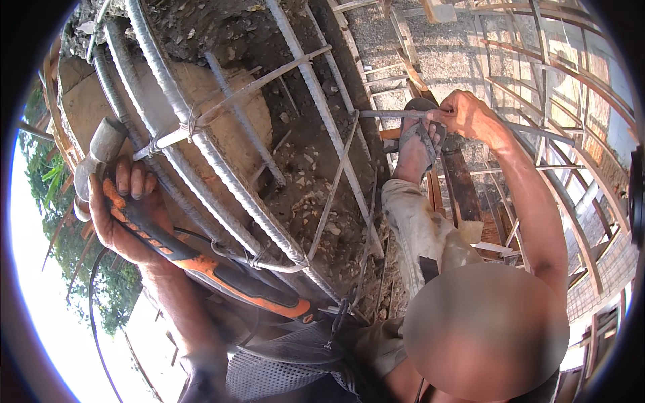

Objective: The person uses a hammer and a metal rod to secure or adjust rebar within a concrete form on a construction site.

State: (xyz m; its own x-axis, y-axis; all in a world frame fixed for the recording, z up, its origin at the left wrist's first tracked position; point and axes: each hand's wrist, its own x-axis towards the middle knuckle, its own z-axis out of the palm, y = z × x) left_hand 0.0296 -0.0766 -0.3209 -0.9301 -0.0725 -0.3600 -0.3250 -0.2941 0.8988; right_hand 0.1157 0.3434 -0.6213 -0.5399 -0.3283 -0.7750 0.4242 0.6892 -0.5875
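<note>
Head view: big cage of ribbed steel bars [229, 173] through left and middle, running far left to near right, with a thin cross bar [262, 82] tied over. Behind the bars, rough dark earth-and-stone surface [302, 195]. To the right and far right, loose timber framing, including a dark board [465, 195].

Right of the cage, another person by the look of it, head blurred: pale trouser leg [416, 221], sandalled foot [415, 151] at the far end, hand [469, 115] pinched on a slim rod [386, 113] beside the foot. Shoulder end of that arm hidden behind the blur, so ownership judged, not certain.

Near left, orange-and-black power tool [228, 275], probably a grinder. Long axis far left to near right, at a shallow angle to the bars. Rear end toward the torso, no visible hand on it.

Left hand [119, 234] curled round the front half from beneath, thumb on the left, fingers on the right. Own right hand not in view; can't tell its state. Left clearly nearer, already on the tool.

Key relation, as judged: grey front end [107, 140] to the leftmost bars. Just beyond the left fingers, right beside the steel. Can't tell touching from a small gap, nor make out any disc.

Smallest: thin black cable [91, 299] looping nearward at far left, wire tie [191, 127] at a bar crossing.
</note>
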